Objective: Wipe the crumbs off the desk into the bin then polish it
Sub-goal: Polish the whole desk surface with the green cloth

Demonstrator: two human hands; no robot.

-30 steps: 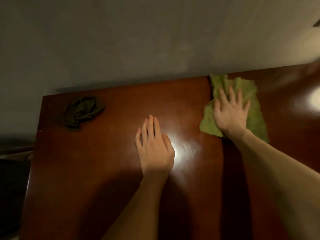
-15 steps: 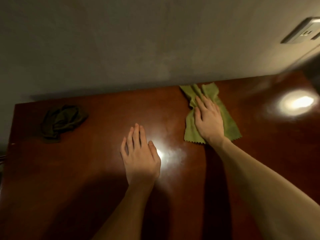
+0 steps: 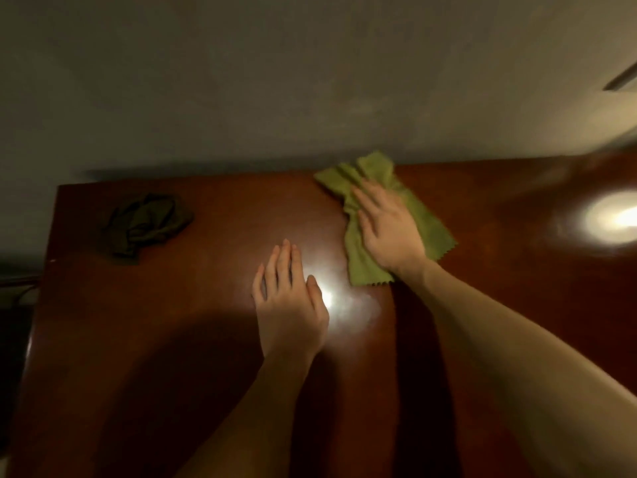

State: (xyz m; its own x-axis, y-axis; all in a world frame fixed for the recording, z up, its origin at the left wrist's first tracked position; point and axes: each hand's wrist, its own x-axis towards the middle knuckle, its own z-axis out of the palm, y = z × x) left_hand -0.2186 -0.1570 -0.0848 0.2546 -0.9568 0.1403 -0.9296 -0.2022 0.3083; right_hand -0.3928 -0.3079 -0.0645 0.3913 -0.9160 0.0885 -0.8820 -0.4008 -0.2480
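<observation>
A glossy red-brown wooden desk (image 3: 172, 339) fills the lower view. My right hand (image 3: 387, 232) presses flat, fingers straight and pointing up-left, on a light green cloth (image 3: 429, 225) lying bunched near the desk's back edge. My left hand (image 3: 287, 305) rests flat on the bare desk top near the middle, fingers straight and close together, beside a bright light reflection. No crumbs or bin can be made out.
A crumpled dark olive cloth (image 3: 144, 225) lies at the desk's back left. A grey wall (image 3: 275, 81) runs right behind the desk. The desk's left edge drops off to a dark area (image 3: 13, 339). Another lamp glare (image 3: 610, 219) shines at far right.
My right hand has slid the green cloth leftward along the back of the desk, its fingers turning to the left and the cloth bunching. My left hand has stayed flat in place.
</observation>
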